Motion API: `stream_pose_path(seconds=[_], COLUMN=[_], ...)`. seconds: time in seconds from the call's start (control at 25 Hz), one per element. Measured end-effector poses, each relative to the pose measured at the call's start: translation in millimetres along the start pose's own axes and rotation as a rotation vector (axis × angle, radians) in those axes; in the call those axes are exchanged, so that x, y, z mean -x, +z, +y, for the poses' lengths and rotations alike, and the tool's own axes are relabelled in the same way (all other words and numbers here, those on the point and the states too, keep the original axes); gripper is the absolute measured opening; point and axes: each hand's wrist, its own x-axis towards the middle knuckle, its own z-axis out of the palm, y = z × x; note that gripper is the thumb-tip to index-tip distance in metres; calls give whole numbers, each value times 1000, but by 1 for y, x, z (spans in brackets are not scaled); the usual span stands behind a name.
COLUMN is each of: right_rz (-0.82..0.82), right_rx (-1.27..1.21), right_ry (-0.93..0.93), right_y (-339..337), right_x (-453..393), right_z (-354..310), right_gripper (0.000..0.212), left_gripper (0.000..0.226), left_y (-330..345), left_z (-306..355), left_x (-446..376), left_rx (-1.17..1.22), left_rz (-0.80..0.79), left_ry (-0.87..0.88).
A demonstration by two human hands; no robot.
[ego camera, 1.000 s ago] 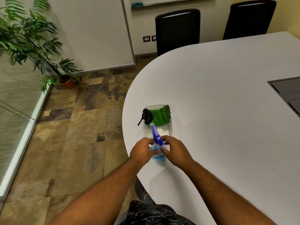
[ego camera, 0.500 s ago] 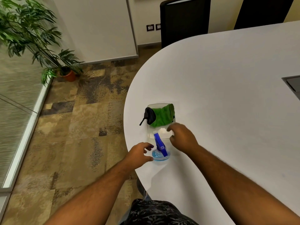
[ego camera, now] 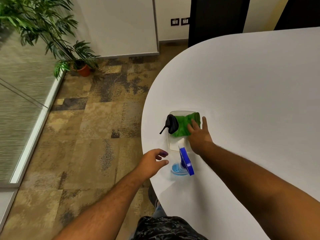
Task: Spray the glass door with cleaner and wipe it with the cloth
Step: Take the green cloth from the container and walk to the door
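A spray bottle (ego camera: 183, 162) with a blue trigger head and clear blue body stands upright near the white table's (ego camera: 242, 101) left edge. Just beyond it lies a clear plastic tray (ego camera: 174, 143) holding a crumpled green cloth (ego camera: 181, 126) and a black squeegee-like tool (ego camera: 171, 124). My right hand (ego camera: 199, 134) lies spread on the cloth's right side, fingers apart, not closed around it. Just left of the bottle hovers my left hand (ego camera: 152, 161), fingers loosely curled and holding nothing. The frosted glass wall (ego camera: 19, 94) runs along the far left.
A potted palm (ego camera: 81, 68) stands on the patterned carpet by the glass. A black chair (ego camera: 214, 19) is pushed in at the table's far side. A white wall panel (ego camera: 121, 26) stands behind the plant. Open carpet lies between the table and the glass.
Both hands have let go of the spray bottle. My right hand moved forward onto the green cloth; my left hand drew back a little to the left.
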Motion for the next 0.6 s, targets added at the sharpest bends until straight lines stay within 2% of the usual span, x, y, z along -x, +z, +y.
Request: stream_pose_path(seconds=[0.12, 0.28, 0.48, 0.6], right_rz=[-13, 143, 443, 699], right_rx=[-26, -240, -1035, -1413], right_ry=[-28, -41, 161, 122], right_y=[1, -17, -64, -102], right_x=[-2, 1, 19, 54], right_z=[3, 29, 77, 87], right_gripper=[65, 54, 49, 47], left_gripper=[35, 33, 27, 27], left_y=[-1, -7, -9, -12], left_z=[-6, -4, 12, 27], left_x=[0, -4, -5, 4], left_rx=[32, 91, 236, 292], left_rz=[1, 17, 36, 53], left_ry=[-24, -30, -40, -22])
